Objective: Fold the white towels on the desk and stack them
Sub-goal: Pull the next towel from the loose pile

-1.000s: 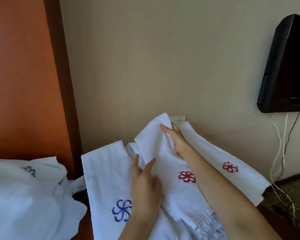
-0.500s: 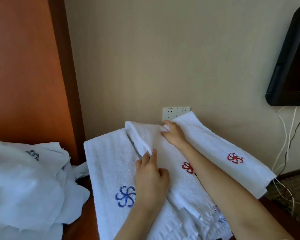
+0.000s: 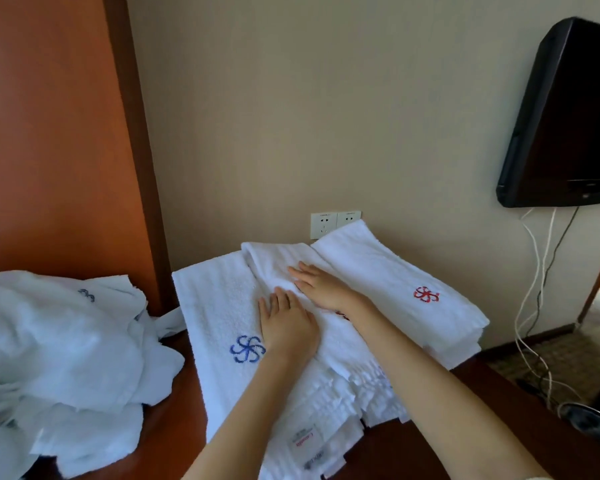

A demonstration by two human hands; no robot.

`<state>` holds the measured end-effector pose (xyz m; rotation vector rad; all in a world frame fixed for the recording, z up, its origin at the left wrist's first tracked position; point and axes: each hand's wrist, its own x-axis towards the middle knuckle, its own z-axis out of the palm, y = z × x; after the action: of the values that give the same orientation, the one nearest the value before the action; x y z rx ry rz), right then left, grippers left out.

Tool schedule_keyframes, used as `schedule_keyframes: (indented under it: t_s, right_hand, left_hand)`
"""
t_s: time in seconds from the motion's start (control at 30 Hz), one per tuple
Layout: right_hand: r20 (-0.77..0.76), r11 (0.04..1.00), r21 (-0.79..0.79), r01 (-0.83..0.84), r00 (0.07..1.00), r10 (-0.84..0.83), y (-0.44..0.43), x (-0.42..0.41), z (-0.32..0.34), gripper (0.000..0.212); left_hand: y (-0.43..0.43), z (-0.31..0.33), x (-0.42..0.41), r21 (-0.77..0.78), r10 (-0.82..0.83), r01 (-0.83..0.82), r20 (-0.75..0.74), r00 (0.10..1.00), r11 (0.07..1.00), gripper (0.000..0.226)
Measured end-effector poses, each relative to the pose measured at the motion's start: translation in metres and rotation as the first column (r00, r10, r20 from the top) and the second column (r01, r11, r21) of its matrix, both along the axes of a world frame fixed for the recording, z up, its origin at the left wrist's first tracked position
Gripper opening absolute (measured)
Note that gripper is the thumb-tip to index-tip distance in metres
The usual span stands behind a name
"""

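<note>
Pressing the crease flat looks like the step in hand: left hand (image 3: 286, 327) and right hand (image 3: 323, 287) lie flat, fingers straight, gripping nothing, on the folded towel (image 3: 274, 258) beneath both palms. Best to sweep outward from the palms toward the far fold, keeping edges square. The unfolded pile (image 3: 56, 341) waits well left of the left hand.

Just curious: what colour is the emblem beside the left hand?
Blue emblem, head view.
</note>
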<state>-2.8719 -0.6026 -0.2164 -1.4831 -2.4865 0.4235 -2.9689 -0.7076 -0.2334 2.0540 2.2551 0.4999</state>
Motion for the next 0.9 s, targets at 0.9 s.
schedule_keyframes:
  t_s: [0.9]
  right_hand:
    - [-0.471, 0.946, 0.219, -0.238, 0.823, 0.316, -0.325, -0.215, -0.109, 0.027]
  left_hand:
    - [-0.307, -0.093, -0.254, 0.457, 0.397, -0.417, 0.144, 0.907, 0.786, 0.063]
